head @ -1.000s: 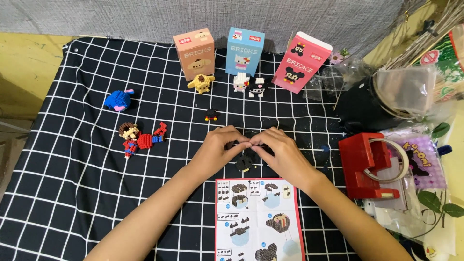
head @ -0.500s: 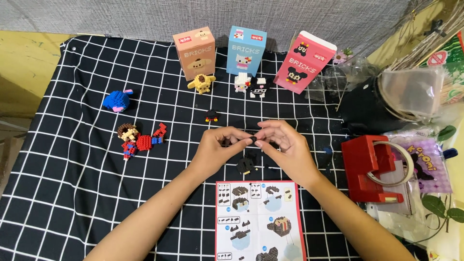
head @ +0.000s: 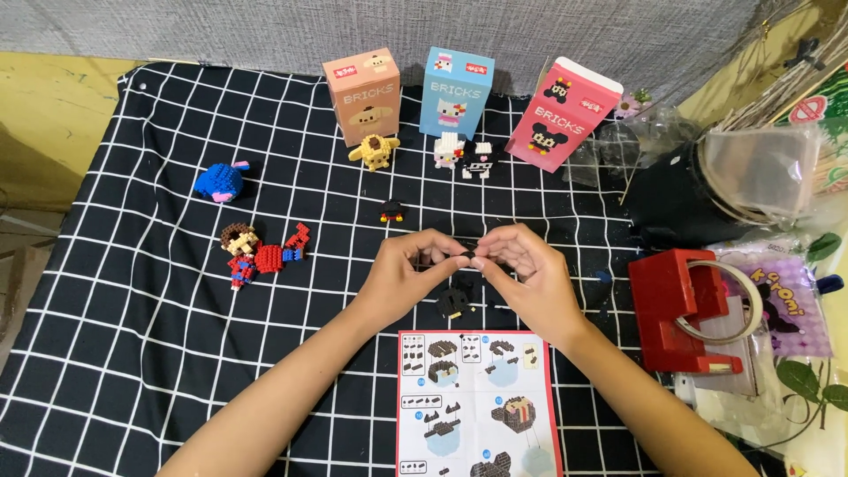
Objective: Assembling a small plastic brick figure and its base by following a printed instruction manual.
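I see my left hand (head: 408, 276) and right hand (head: 526, 274) pinching a tiny black brick piece (head: 465, 258); it lies sideways, left to right.

We cannot make out the tiny dark brick piece (head: 465, 257) pinched between the fingertips of our left hand (head: 408, 276) and right hand (head: 527, 281); its shape is too small to tell, and our fingers cover most of it. The printed paper instruction sheet (head: 478, 402) runs off the bottom edge, its lowest pictures cut away. The small black partly built brick figure (head: 454, 303) lies half behind our right hand. At the right edge, the purple patterned plastic bag (head: 793, 305) is hidden in part by the red tape dispenser (head: 680, 309).
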